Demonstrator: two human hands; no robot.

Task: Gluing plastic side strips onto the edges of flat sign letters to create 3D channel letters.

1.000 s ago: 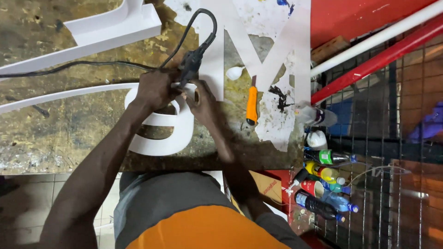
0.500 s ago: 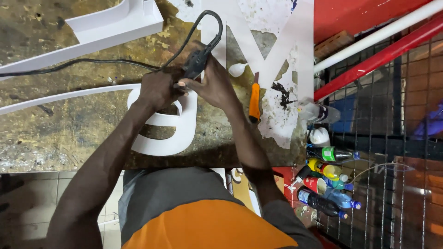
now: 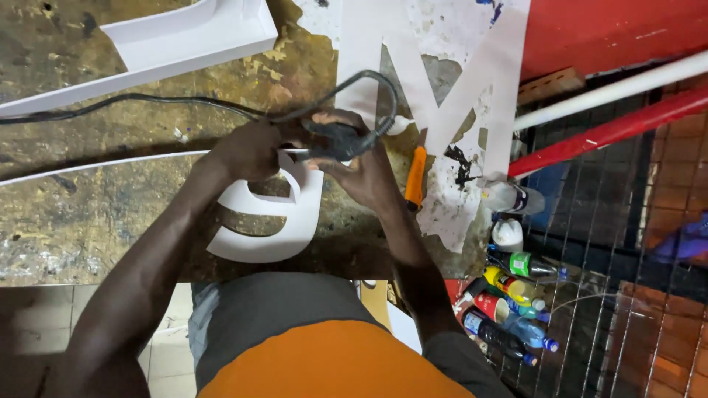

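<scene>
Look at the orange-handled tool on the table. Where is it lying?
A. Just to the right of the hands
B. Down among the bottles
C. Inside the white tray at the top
A: the orange-handled tool lies on the table just right of the right hand, apart from the bottles.

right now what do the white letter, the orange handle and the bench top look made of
White letter: looks like matte plastic or foam board; flat, clean-cut edges, no shine.
Orange handle: probably moulded plastic; smooth, evenly coloured.
Bench top: hard to tell, maybe wood or board; worn, blotched brown with paint flecks.
</scene>
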